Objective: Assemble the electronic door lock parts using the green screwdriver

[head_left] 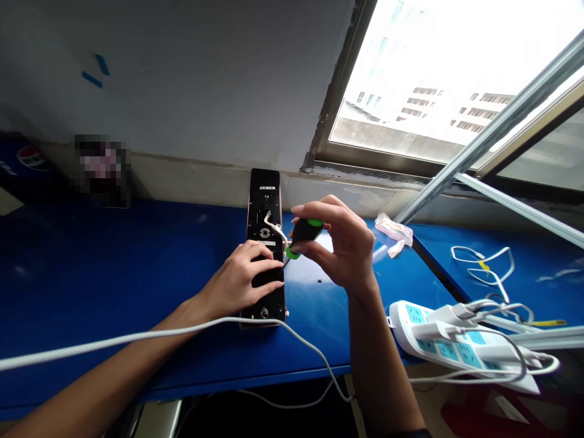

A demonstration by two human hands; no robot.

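A long black panel (266,201) with small holes, labels and a short white wire lies on the blue table, its far end near the wall. My left hand (249,274) rests across its lower half, fingers apart and pressing on its surface. In my right hand (340,243) is a black and green screwdriver (306,232), pinched between thumb and fingers and tilted. Its shaft points down to the left, toward the panel's right edge beside my left fingertips. The exact spot its tip touches is hidden.
A white power strip (413,347) with several plugs sits at the table's right front. A white cable (137,336) crosses over my left forearm. Metal bars (497,115) slant across the right side. A plastic packet (393,231) and a coiled white cable (488,274) lie on the right.
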